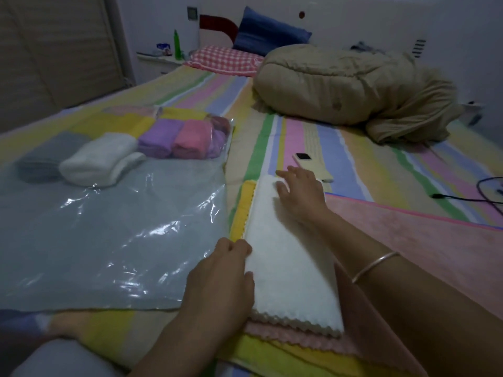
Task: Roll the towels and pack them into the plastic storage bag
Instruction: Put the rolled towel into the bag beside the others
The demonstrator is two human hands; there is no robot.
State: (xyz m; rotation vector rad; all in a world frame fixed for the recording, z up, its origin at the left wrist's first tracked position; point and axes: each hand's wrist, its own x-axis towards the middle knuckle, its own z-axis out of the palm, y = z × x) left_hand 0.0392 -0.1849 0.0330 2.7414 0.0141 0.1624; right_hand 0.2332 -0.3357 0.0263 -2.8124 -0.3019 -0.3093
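light: dim
wall (381,20): plain white
bed (340,159): pastel stripes
slatted panel (54,50): left side
nightstand (153,59): beside bed's head

Under the right hand (299,191) the white towel (288,257) is soft, matt, fleecy cloth with a zigzag-cut edge. Left of the left hand (220,278) the plastic storage bag (109,240) is clear glossy film, creased and catching light. On the right wrist, a bangle (375,266) of smooth, shiny metal.

Bare forearms, with a thin silver bangle (375,266) on the right wrist.
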